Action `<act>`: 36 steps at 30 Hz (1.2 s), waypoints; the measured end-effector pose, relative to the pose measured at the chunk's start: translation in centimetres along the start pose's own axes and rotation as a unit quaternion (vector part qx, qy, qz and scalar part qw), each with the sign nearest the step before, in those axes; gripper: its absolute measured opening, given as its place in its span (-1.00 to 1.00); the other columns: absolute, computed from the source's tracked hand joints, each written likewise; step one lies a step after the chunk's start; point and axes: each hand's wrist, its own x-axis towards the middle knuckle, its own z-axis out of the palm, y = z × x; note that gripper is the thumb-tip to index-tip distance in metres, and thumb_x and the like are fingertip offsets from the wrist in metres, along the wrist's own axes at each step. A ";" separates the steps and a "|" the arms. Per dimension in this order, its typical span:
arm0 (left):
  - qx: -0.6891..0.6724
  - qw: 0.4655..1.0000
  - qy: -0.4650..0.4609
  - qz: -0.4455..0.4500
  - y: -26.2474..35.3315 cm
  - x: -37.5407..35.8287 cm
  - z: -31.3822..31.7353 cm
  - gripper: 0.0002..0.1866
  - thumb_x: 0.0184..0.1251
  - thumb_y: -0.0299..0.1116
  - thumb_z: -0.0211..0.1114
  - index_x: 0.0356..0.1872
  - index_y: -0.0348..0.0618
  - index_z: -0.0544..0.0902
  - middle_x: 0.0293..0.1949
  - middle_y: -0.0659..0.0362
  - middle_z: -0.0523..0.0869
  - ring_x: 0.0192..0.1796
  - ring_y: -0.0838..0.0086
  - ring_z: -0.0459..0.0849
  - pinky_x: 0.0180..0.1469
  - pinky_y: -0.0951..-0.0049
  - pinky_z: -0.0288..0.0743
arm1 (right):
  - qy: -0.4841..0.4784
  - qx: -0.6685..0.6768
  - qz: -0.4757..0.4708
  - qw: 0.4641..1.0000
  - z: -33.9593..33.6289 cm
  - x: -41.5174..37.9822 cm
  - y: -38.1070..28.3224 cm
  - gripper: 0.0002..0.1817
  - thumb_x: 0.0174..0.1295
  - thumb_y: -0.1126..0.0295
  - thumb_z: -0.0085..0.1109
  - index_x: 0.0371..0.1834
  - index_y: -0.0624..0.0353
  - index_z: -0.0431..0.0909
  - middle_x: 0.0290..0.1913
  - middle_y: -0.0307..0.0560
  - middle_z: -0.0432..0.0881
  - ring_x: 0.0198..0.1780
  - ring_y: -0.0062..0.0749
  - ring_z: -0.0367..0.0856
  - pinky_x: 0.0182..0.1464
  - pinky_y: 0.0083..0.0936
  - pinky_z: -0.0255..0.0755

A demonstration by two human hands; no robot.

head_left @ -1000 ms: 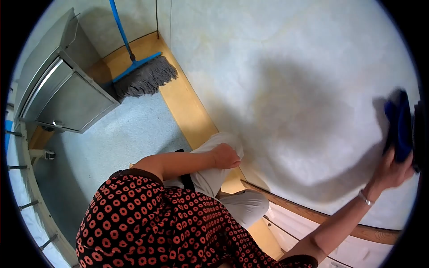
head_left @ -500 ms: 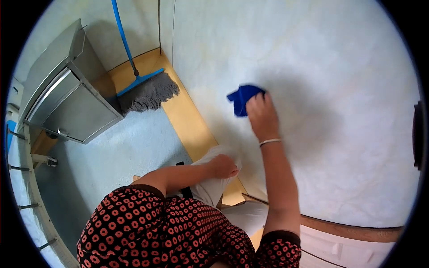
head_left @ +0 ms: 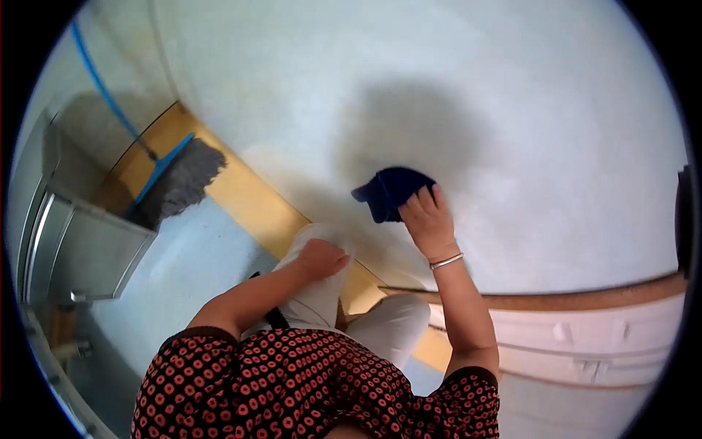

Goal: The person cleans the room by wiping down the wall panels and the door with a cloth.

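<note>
Cloth (head_left: 390,192) dark blue, flat against the pale wall (head_left: 512,110), centre frame | right hand (head_left: 428,219) presses it, fingers spread over its lower edge | left hand (head_left: 322,258) rests loosely closed on the white-trousered knee (head_left: 314,293) | mop (head_left: 179,179) far left by the skirting | steel bin (head_left: 80,249) left

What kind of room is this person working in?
Probably a utility or kitchen-type room, though that is a guess. A mop leans in the corner beside a steel cabinet, and the right hand presses a blue cloth against a pale wall, above yellow skirting.
</note>
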 end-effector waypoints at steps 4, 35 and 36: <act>-0.010 0.999 0.032 0.009 -0.1 0.2 -0.5 -0.69 0.14 -0.15 0.16 -0.71 -0.07 0.53 -0.63 0.10 0.58 -0.54 0.13 0.57 -0.49 0.12 0.40 | 0.121 -0.084 0.076 0.986 -6.2 -1.6 4.0 -0.82 -0.12 0.42 0.15 -0.38 0.04 0.60 -0.24 -0.14 0.51 -0.09 -0.21 0.46 0.11 -0.09 0.31; 0.025 1.000 0.016 -0.005 0.5 0.5 -1.3 -0.69 0.15 -0.18 0.18 -0.72 -0.08 0.53 -0.63 0.11 0.58 -0.52 0.17 0.57 -0.48 0.18 0.39 | 0.523 -0.113 0.520 0.666 -14.1 -7.5 9.3 -0.41 -0.05 0.42 0.21 0.09 0.45 0.32 0.18 0.41 0.28 0.22 0.26 0.22 0.31 -0.16 0.03; 0.028 0.999 0.016 0.001 0.6 0.6 -1.2 -0.69 0.15 -0.18 0.18 -0.72 -0.08 0.53 -0.63 0.11 0.58 -0.52 0.17 0.57 -0.48 0.18 0.39 | 0.512 -0.126 0.552 0.646 -14.0 -6.3 8.7 -0.41 -0.09 0.48 0.22 0.05 0.51 0.29 0.26 0.45 0.17 0.27 0.26 0.15 0.31 -0.13 0.01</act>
